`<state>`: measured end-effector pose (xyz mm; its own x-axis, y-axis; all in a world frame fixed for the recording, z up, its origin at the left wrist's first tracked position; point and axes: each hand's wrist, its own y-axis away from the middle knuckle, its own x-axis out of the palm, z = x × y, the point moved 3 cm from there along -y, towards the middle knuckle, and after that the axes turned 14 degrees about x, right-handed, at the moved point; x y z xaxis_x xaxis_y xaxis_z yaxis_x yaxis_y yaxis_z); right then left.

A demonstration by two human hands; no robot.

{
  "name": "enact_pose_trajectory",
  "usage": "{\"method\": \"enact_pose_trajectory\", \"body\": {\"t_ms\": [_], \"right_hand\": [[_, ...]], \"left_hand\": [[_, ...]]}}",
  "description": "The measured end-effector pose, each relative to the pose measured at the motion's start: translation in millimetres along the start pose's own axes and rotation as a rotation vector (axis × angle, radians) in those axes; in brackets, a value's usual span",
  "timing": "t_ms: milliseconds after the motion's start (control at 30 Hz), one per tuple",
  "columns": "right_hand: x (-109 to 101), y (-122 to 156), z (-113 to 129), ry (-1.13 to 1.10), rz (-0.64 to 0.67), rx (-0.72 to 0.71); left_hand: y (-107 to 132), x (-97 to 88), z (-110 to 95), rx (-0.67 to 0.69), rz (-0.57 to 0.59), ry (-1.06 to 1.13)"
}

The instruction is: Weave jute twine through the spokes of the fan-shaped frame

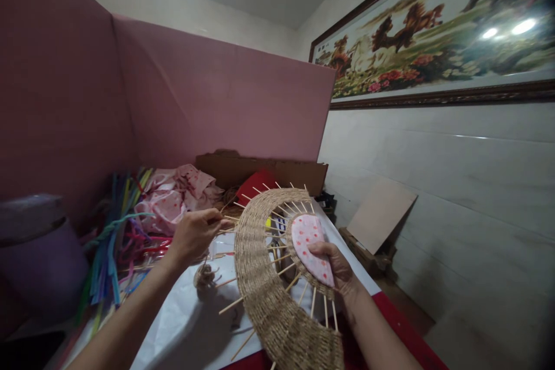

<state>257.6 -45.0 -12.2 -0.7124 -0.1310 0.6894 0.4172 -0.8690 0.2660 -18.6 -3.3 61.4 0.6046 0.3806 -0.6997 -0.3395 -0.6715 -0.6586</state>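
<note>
A half-round woven piece (pixel 255 260) of tan twine and thin wooden sticks is held up, tilted, over the table. At its inner middle is a half-circle of pink dotted fabric (pixel 306 237). My right hand (pixel 336 269) grips this fabric part, thumb on the front and the other fingers behind. By the outer left edge, my left hand (pixel 197 234) is closed in a pinch on a thin strand of twine (pixel 226 203), close to the stick ends. Below hangs or rests a small ball of twine (pixel 203 277); which of these I cannot tell.
A white sheet (pixel 173 324) covers the table, with red cloth (pixel 405 324) at its edge. Pipe cleaners (pixel 110 260) and crumpled pink dotted fabric (pixel 173 196) lie left. Cardboard (pixel 299 172) stands behind, and a board (pixel 381 214) leans on the right wall.
</note>
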Motion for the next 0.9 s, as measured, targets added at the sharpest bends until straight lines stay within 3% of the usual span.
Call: {"method": "enact_pose_trajectory", "body": {"t_ms": [300, 400, 500, 700, 900], "right_hand": [[7, 5, -1, 0.020, 0.025, 0.013], [8, 6, -1, 0.028, 0.026, 0.009], [7, 5, -1, 0.038, 0.028, 0.033], [11, 3, -4, 0.043, 0.076, 0.079], [12, 3, -5, 0.067, 0.065, 0.092]], "left_hand": [[5, 29.2, -2, -0.236, 0.117, 0.746], [6, 32.8, 1, -0.284, 0.142, 0.864], [5, 32.4, 8, -0.246, 0.120, 0.779], [4, 19.9, 21, -0.111, 0.045, 0.341], [4, 10.9, 20, -0.050, 0.048, 0.231]]}}
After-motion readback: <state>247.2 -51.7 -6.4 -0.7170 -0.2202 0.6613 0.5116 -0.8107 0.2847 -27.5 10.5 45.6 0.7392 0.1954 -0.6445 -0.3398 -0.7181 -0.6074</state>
